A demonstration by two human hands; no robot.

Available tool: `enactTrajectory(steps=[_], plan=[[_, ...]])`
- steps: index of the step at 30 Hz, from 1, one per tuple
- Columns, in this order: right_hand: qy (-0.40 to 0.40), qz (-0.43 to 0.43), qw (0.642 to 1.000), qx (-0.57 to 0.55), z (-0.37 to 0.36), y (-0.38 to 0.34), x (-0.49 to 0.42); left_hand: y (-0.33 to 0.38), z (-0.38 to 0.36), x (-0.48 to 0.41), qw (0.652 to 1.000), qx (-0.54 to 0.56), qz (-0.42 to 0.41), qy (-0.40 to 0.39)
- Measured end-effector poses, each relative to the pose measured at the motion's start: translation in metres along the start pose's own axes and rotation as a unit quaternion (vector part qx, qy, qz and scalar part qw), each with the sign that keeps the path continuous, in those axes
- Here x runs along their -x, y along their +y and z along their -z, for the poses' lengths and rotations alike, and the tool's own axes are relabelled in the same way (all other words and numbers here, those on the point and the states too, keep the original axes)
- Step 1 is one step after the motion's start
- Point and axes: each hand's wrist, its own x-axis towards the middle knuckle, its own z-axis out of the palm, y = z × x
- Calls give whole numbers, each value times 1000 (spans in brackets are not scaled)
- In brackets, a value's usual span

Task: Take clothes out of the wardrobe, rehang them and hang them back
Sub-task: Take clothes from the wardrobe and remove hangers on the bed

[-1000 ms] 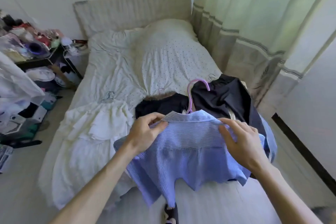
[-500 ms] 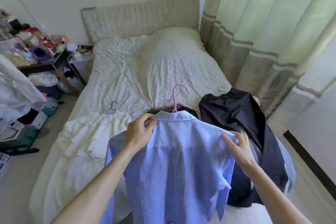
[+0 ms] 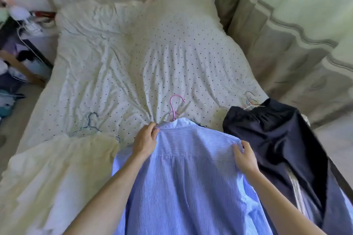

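While left hand (image 3: pixel 145 140), right hand (image 3: pixel 245 158) pinch shirt (image 3: pixel 187 187)

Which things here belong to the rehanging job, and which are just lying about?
Job: blue striped shirt on pink hanger, gripped by left hand and right hand; dark garment; cream garment.
Lying about: dotted duvet, curtain, bedside clutter.

I see a bed (image 3: pixel 118 47) with dotted white sheets. Right of it hang pale green curtains (image 3: pixel 298 25); left, a cluttered shelf (image 3: pixel 28 44).
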Motion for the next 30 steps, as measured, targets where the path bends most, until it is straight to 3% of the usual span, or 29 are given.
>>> enactTrajectory(steps=[7, 14, 21, 26, 28, 30], plan=[[1, -52, 995, 91, -88, 29, -110, -86, -89, -104, 997, -62, 23, -26], [34, -85, 987, 128, -151, 81, -179, -144, -172, -155, 985, -161, 33, -59], [104, -86, 978, 156, -199, 124, -199, -182, -222, -143, 974, -226, -7, 23], [79, -75, 976, 189, -198, 134, -206, -193, -239, -144, 959, -282, -23, -8], [51, -89, 972, 210, -191, 131, -212, -188, -240, -148, 966, -256, 1, -41], [22, -100, 970, 219, -183, 127, -207, -185, -232, -141, 974, -226, 9, -26]])
